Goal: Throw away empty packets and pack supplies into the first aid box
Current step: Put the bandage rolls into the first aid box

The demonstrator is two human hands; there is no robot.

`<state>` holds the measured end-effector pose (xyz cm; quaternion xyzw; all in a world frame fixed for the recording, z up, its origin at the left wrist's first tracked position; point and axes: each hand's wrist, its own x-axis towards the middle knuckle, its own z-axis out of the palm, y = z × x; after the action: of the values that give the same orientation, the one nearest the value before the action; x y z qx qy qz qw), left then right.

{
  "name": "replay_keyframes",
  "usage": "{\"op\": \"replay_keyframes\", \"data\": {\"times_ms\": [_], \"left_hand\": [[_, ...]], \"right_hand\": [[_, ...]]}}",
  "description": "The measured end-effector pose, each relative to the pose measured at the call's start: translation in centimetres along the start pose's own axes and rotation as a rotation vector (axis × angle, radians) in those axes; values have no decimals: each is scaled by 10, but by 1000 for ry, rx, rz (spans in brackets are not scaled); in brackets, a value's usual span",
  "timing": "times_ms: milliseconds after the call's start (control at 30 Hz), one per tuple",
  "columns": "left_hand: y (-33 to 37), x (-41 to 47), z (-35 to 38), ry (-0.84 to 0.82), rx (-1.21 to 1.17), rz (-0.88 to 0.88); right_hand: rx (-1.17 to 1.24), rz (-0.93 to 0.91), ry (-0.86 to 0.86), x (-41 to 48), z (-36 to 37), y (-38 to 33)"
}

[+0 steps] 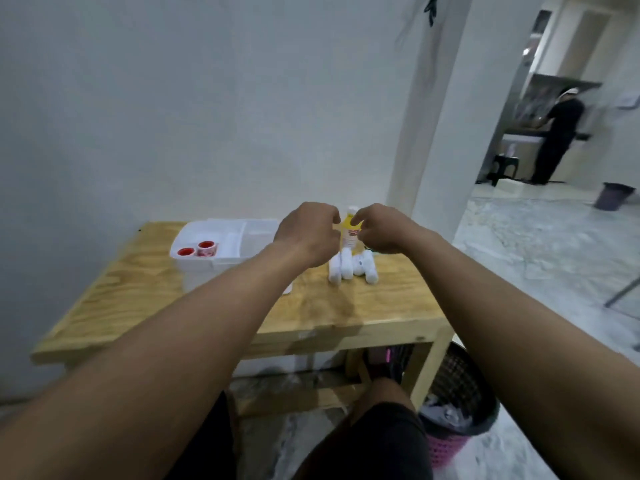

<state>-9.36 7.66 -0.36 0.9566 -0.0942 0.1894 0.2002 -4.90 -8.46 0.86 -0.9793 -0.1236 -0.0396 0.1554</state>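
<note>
A small yellow bottle with a white cap stands upright near the back of the wooden table. My left hand and my right hand are on either side of it, fingertips touching its upper part. Several white bandage rolls lie just in front of the bottle. The white first aid box sits open to the left, with two red-and-white tape rolls in its tray.
A dark bin with a pink base and crumpled waste stands on the floor at the table's right leg. A white wall is behind the table. Through a doorway at far right, a person in black stands at a counter.
</note>
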Motion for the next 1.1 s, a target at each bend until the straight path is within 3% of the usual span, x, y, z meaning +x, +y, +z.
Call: {"op": "replay_keyframes", "data": {"times_ms": [267, 833, 1100], "left_hand": [[21, 20, 57, -171, 98, 26], [28, 65, 108, -216, 312, 33], [26, 70, 113, -186, 304, -45]], "right_hand": [[34, 65, -4, 1, 24, 53], [41, -27, -104, 11, 48, 86], [72, 50, -74, 13, 47, 84]]}}
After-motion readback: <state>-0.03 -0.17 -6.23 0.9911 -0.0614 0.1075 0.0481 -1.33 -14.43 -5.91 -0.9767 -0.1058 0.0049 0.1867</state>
